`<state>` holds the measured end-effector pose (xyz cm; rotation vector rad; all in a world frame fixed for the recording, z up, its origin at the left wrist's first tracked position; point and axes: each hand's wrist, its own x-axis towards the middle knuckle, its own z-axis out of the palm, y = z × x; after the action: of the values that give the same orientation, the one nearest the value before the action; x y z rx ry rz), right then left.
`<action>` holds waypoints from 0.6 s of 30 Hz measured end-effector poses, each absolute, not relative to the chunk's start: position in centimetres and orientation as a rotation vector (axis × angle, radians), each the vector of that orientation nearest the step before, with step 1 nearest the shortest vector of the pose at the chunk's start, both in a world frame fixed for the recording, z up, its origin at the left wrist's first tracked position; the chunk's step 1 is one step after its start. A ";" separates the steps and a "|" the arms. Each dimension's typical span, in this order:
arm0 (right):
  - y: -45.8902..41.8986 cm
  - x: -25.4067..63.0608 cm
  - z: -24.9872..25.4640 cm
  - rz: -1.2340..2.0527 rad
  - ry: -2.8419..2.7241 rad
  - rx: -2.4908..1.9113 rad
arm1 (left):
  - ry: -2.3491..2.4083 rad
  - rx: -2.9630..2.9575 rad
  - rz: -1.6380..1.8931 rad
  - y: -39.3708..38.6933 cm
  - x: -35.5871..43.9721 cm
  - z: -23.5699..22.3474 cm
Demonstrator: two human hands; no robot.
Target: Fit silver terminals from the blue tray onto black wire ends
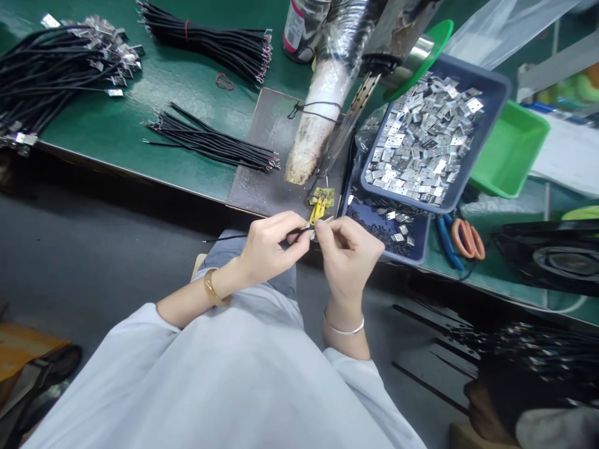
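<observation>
My left hand (276, 246) pinches a thin black cable (229, 237) close to one end; its other end sticks out to the left over my lap. Right beside it, my right hand (349, 252) has thumb and forefinger closed at the cable's tip. A small shiny metal piece (329, 219) shows at those right fingertips, mostly covered by them. Just beyond the fingers is a yellow fixture (319, 209) at the front of a dark board (262, 187). A soldering iron's perforated metal shaft (360, 100) slants down behind it.
A blue tray (496, 93) of metal shells overlaps a lower blue tray (421, 246). Right of them are a green bin (512, 149) and orange-handled pliers (468, 239). Black cable bundles (206, 140) lie left. A white-tipped duct (309, 131) hangs over the board.
</observation>
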<state>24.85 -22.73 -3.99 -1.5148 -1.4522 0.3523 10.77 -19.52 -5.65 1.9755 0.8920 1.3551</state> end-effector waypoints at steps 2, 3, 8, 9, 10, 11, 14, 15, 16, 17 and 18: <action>-22.7 25.2 -4.0 0.450 -1.333 -1.502 | 0.841 2.023 1.359 -19.4 10.5 -5.6; -22.7 25.3 -4.1 0.499 -1.283 -1.485 | 0.816 2.021 1.352 -19.4 10.3 -5.6; -23.4 25.8 -3.9 0.479 -1.395 -1.467 | 0.771 1.644 1.082 -19.0 9.8 -5.5; -23.6 25.8 -3.8 0.429 -1.433 -1.479 | 0.779 1.550 1.051 -18.9 9.7 -5.5; -23.7 25.8 -3.8 0.388 -1.449 -1.478 | 0.796 1.478 1.049 -18.8 9.7 -5.6; -23.8 25.8 -3.7 0.362 -1.437 -1.460 | 0.818 1.436 1.070 -18.8 9.7 -5.6; -23.9 25.6 -3.4 0.351 -1.319 -1.358 | 0.886 1.473 1.157 -18.6 9.6 -5.7; -24.0 25.5 -3.3 0.330 -1.291 -1.343 | 0.900 1.519 1.177 -18.5 9.6 -5.7; -24.0 25.4 -3.2 0.294 -1.285 -1.347 | 0.909 1.569 1.195 -18.4 9.6 -5.7; -24.0 25.3 -3.2 0.246 -1.304 -1.369 | 0.917 1.614 1.213 -18.3 9.6 -5.6; -24.0 25.2 -3.3 0.189 -1.342 -1.392 | 0.925 1.651 1.231 -18.2 9.6 -5.6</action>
<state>25.15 -23.98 -3.27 -1.3916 -1.3420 0.1888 9.59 -18.24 -5.58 1.6514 0.9250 1.2311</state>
